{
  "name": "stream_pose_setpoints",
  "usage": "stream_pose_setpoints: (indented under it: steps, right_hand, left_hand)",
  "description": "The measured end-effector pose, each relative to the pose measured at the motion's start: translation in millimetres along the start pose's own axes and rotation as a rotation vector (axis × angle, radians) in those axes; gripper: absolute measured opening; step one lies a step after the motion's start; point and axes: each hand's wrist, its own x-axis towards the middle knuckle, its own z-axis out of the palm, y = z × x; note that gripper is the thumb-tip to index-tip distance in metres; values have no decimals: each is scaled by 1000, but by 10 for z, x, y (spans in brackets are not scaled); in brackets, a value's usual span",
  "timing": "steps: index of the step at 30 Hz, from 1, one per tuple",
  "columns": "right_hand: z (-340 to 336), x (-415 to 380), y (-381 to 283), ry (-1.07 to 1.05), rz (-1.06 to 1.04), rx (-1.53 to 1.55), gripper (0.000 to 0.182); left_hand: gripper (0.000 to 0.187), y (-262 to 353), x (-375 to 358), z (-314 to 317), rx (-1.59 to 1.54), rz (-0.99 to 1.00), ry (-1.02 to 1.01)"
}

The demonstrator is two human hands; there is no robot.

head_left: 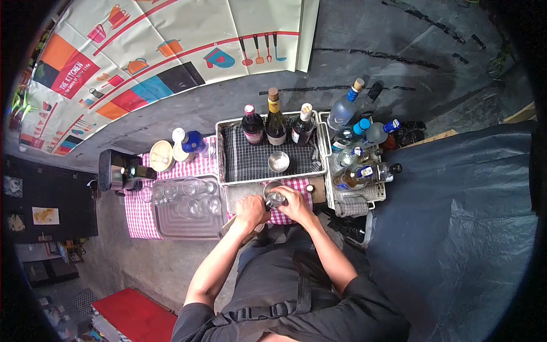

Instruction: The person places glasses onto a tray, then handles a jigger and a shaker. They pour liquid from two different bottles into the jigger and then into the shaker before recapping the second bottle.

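Observation:
Close to my body, over the front edge of the table, both hands are together. My right hand [295, 204] curls its fingers around a small clear glass [276, 199], with the thumb side toward the middle. My left hand [250, 212] is closed just left of that glass; what lies in its fingers is hidden. Right behind the glass stands a metal cup [271, 187], partly covered by it. A small dark-topped cap [309, 188] lies on the checked cloth to the right of my right hand. Farther back, a shiny metal bowl [278, 162] rests in a cloth-lined basket.
The white basket [220, 154] holds three corked or capped bottles [276, 128]. Several liquor bottles crowd a second basket [380, 202] on the right. Upturned glasses [188, 206] sit on a tray [162, 228] at left. Beyond are a blue bottle [195, 141] and a black machine [112, 171].

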Motion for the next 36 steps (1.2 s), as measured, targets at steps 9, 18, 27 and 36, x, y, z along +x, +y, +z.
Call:
stream_pose_setpoints:
  steps: [9,18,27,36]
  right_hand:
    - [14,16,27,-27,12,13,54]
    - [37,16,62,-6,25,23,54]
    - [5,-35,27,35,112,347,55]
    - [-127,-27,75,50,102,-155,61]
  left_hand:
    - [30,11,-11,-34,19,-11,-6]
    - [42,-39,15,-12,23,-19,-56]
    - [34,-47,-115,-81,-212,-4,156]
    - [31,-270,-126,174,-411,-48,337]
